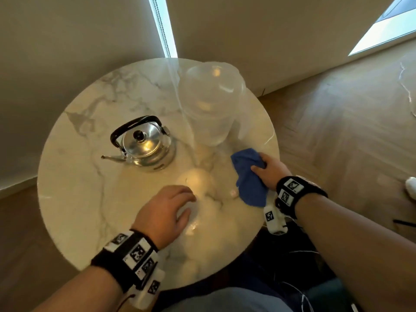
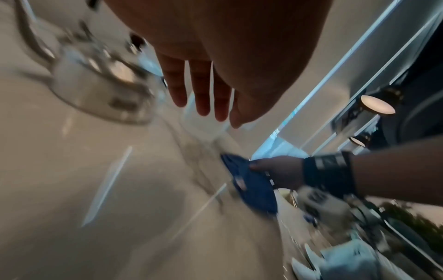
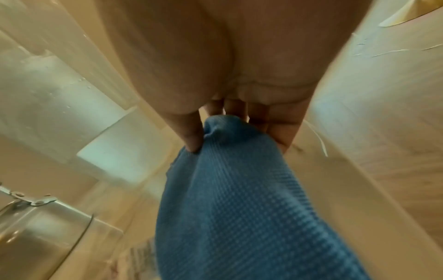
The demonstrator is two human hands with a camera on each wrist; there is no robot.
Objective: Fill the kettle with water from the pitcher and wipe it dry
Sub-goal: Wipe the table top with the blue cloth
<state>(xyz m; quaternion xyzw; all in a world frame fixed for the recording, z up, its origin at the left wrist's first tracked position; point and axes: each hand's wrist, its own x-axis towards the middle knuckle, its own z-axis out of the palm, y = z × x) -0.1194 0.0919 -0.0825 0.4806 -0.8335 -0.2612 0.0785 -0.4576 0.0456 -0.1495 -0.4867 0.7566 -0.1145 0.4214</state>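
Note:
A shiny steel kettle with a black handle and its lid on stands left of centre on the round marble table. Behind it to the right stands a clear plastic pitcher. My right hand grips a blue waffle cloth near the table's right edge; in the right wrist view its thumb and fingers pinch the blue cloth. My left hand hovers over the front of the table with relaxed fingers, holding nothing. In the blurred left wrist view the left hand's fingers point toward the kettle and the pitcher.
The table sits in a corner against beige walls. Wooden floor lies to its right, with a thin white cable on it. A small pale object lies on the table beside the cloth.

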